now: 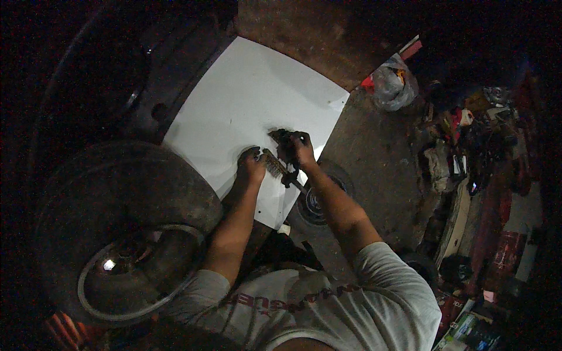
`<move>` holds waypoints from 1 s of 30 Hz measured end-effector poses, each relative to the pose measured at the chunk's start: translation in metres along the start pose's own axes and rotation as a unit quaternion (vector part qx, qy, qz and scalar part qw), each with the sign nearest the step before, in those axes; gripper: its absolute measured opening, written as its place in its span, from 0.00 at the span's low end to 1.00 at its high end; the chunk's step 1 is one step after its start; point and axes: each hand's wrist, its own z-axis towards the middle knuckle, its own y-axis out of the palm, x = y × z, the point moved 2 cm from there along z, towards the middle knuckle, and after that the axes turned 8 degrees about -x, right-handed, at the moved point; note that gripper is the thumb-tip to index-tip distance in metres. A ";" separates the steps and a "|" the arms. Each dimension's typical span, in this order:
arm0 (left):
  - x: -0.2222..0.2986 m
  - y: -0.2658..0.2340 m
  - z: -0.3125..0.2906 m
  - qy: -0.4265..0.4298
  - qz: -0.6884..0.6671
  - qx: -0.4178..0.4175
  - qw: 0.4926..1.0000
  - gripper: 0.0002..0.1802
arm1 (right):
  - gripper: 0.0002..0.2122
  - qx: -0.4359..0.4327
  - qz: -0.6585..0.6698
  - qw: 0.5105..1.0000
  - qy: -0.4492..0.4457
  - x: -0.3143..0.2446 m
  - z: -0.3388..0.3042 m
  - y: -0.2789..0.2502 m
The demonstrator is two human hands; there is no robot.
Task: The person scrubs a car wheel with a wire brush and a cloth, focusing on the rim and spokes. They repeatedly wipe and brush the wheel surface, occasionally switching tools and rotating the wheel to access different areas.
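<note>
A brush (273, 166) with pale bristles is in my left hand (252, 161), whose fingers are closed at its upper end. Beside it, my right hand (302, 149) grips a dark, greasy-looking part (285, 147) of irregular shape. The bristles lie close against this part; in the dim light I cannot tell whether they touch. A dark rod-like piece (297, 185) extends below the part toward my right forearm. Both hands are over a large white panel (216, 111), and dark smudges mark my fingers.
A large tyre (134, 175) on a rim stands close at my left. A smaller wheel (316, 202) lies below my right forearm. On the right are a clear plastic bag (395, 88) and a cluttered heap of tools and boxes (462, 158).
</note>
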 end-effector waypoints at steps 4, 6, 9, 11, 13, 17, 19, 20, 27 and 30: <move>0.004 0.000 0.000 -0.002 -0.014 -0.018 1.000 0.22 | 0.17 -0.108 -0.003 0.994 0.030 0.007 0.017 -0.013; 0.026 -0.004 -0.005 -0.036 -0.090 -0.047 0.994 0.23 | 0.22 -0.252 0.046 0.966 -0.018 0.025 0.028 -0.040; -0.024 0.032 0.007 -0.028 -0.131 -0.034 0.990 0.25 | 0.26 -0.129 -0.009 0.991 -0.019 0.019 0.007 -0.027; -0.046 0.049 0.014 -0.017 -0.129 -0.022 0.991 0.25 | 0.28 -0.042 -0.067 0.997 -0.003 -0.001 -0.014 -0.013; -0.039 0.047 0.014 -0.018 -0.120 -0.025 0.992 0.24 | 0.29 0.025 -0.146 0.989 -0.017 0.005 -0.016 -0.026; -0.040 0.044 0.013 0.004 -0.109 -0.046 0.993 0.24 | 0.27 0.064 -0.256 0.963 -0.047 0.043 -0.007 -0.063; -0.053 0.050 0.015 0.005 -0.142 -0.061 0.988 0.24 | 0.25 0.048 -0.283 0.957 -0.046 0.035 -0.022 -0.056; -0.036 0.040 0.012 0.007 -0.106 -0.069 0.992 0.24 | 0.24 0.036 -0.302 0.951 -0.054 0.039 -0.026 -0.063; 0.017 -0.001 -0.004 -0.006 0.020 -0.095 0.995 0.23 | 0.33 0.028 -0.434 0.900 -0.033 0.023 -0.072 -0.030; 0.019 -0.002 -0.009 -0.034 -0.003 -0.140 0.990 0.23 | 0.33 0.048 -0.546 0.836 -0.001 0.019 -0.085 -0.020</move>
